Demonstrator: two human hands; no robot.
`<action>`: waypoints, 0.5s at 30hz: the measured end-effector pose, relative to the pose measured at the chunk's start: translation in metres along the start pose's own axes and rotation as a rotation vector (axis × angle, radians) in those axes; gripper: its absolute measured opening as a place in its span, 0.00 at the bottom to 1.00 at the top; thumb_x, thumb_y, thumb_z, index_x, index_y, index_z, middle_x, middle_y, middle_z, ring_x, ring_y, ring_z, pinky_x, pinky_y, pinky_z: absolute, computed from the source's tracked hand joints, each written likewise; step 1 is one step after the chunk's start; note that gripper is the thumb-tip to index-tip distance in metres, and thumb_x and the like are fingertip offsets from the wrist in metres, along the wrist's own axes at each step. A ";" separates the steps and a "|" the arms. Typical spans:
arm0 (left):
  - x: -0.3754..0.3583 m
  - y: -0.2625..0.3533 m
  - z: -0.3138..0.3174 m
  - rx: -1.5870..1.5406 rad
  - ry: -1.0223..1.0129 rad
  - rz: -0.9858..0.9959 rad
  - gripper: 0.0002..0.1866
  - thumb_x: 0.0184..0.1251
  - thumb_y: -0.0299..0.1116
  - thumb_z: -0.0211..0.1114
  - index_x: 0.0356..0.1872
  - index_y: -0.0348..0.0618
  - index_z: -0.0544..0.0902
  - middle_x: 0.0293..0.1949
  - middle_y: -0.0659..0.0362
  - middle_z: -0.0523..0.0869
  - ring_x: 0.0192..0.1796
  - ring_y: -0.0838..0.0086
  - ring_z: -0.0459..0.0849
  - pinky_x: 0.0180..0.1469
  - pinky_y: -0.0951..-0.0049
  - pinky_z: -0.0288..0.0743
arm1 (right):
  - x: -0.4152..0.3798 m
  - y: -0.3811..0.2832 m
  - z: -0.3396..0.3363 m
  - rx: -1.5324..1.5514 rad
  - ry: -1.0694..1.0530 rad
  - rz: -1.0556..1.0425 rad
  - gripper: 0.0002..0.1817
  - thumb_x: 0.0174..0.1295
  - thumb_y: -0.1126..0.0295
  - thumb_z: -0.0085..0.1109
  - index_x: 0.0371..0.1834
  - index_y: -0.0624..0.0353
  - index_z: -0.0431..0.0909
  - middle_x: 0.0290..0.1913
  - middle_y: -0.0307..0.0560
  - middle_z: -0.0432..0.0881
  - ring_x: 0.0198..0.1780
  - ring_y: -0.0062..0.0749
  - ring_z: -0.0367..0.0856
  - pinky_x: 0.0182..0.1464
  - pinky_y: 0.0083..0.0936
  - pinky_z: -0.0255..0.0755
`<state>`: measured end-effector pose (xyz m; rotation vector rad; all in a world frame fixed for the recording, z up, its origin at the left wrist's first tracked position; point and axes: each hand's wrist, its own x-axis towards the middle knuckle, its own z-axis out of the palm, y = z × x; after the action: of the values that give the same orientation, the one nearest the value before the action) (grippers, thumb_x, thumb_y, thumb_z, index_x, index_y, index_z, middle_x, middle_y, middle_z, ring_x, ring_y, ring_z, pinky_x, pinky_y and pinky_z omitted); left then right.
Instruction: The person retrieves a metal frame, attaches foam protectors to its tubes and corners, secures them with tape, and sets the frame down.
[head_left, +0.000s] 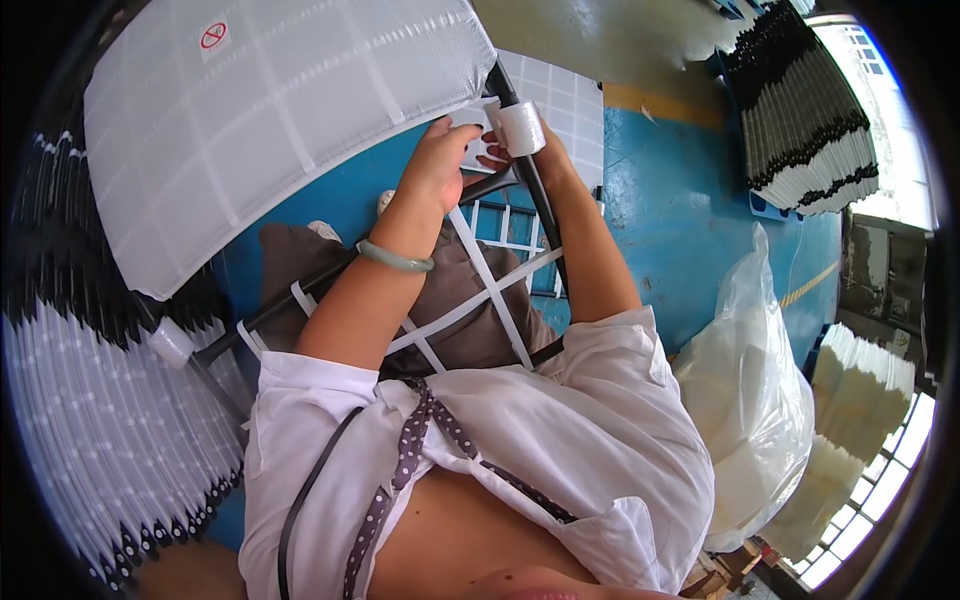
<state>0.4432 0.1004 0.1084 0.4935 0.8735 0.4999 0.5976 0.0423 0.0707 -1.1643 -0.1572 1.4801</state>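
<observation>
A folding chair frame of black tubes (pixel 541 205) with crossed white straps (pixel 490 290) stands over my lap. Its padded back panel (pixel 290 110) is pale with a grid pattern and bears a small red prohibition label. A white foam wrap (pixel 522 128) encircles the tube by the panel's right corner. Around that wrapped tube curls my right hand (pixel 548 152), its fingertips showing on the left side. Close by, my left hand (pixel 437 168) is at the panel's lower edge, thumb pointing toward the wrap; its other fingers are mostly hidden.
Folded frames with pale panels (pixel 120 430) are stacked along the left. Another stack (pixel 800 120) stands at the upper right. A clear plastic bag (pixel 750 390) is beside me on the right. A pale gridded panel (pixel 570 110) lies beyond my hands on the blue floor (pixel 670 240).
</observation>
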 end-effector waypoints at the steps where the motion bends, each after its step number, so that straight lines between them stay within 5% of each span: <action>1: 0.004 -0.001 -0.003 0.019 -0.052 0.004 0.23 0.57 0.25 0.58 0.55 0.38 0.67 0.50 0.54 0.72 0.50 0.68 0.71 0.45 0.56 0.71 | 0.014 0.004 -0.010 0.003 -0.159 0.059 0.24 0.67 0.52 0.41 0.50 0.61 0.72 0.39 0.58 0.79 0.34 0.43 0.80 0.44 0.44 0.78; 3: 0.014 -0.003 -0.007 0.017 -0.090 -0.012 0.15 0.53 0.22 0.58 0.44 0.39 0.73 0.40 0.56 0.77 0.46 0.67 0.74 0.41 0.62 0.69 | 0.029 0.013 -0.023 -0.015 -0.181 0.185 0.23 0.64 0.52 0.45 0.48 0.61 0.73 0.38 0.57 0.79 0.34 0.41 0.81 0.44 0.44 0.79; 6: 0.016 -0.008 -0.003 0.096 -0.120 0.203 0.18 0.48 0.19 0.60 0.44 0.39 0.74 0.39 0.55 0.78 0.43 0.66 0.78 0.44 0.63 0.71 | 0.026 0.015 -0.027 -0.225 -0.139 0.294 0.24 0.55 0.51 0.55 0.45 0.59 0.77 0.32 0.52 0.82 0.33 0.40 0.83 0.35 0.37 0.78; 10: 0.033 -0.024 0.000 0.147 -0.113 0.188 0.17 0.40 0.18 0.67 0.37 0.38 0.79 0.33 0.56 0.82 0.33 0.69 0.83 0.33 0.67 0.77 | 0.026 -0.003 -0.024 -0.384 -0.183 0.299 0.23 0.59 0.51 0.50 0.48 0.58 0.75 0.35 0.49 0.80 0.36 0.37 0.81 0.38 0.34 0.76; 15: 0.035 -0.023 -0.001 0.153 -0.013 0.246 0.28 0.32 0.17 0.69 0.44 0.38 0.78 0.40 0.55 0.81 0.41 0.68 0.81 0.38 0.69 0.77 | 0.036 -0.016 0.002 -0.268 -0.216 0.103 0.23 0.64 0.50 0.44 0.51 0.56 0.72 0.39 0.46 0.78 0.40 0.34 0.78 0.41 0.30 0.74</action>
<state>0.4665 0.1032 0.0737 0.7492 0.8462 0.6561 0.6138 0.0772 0.0629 -1.2365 -0.4615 1.7136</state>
